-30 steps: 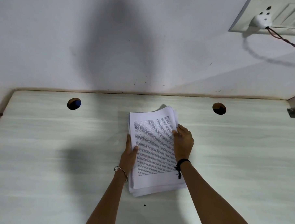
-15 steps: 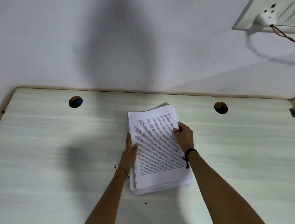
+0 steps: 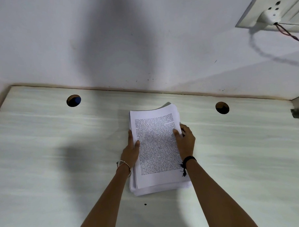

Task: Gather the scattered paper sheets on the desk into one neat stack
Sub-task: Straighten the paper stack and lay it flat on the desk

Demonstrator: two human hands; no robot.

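A stack of printed sheets lies flat on the pale table, near the middle and toward the back wall. The top sheet carries dense black text. The stack is not square: lower sheets show past the top sheet at the near edge and at the far right corner. The left hand lies along the stack's left edge, fingers straight against the side and thumb resting on the top sheet; it presses rather than clasps. The right hand is set at the right edge, thumb on the top sheet and fingers curled at the side of the stack; whether they reach under the sheets cannot be told. A thin bangle is on the left wrist, a dark thread band on the right. Two round holes pierce the table, one on each side of the stack and well apart from it. A socket with a plug and wire sits on the wall at upper right.
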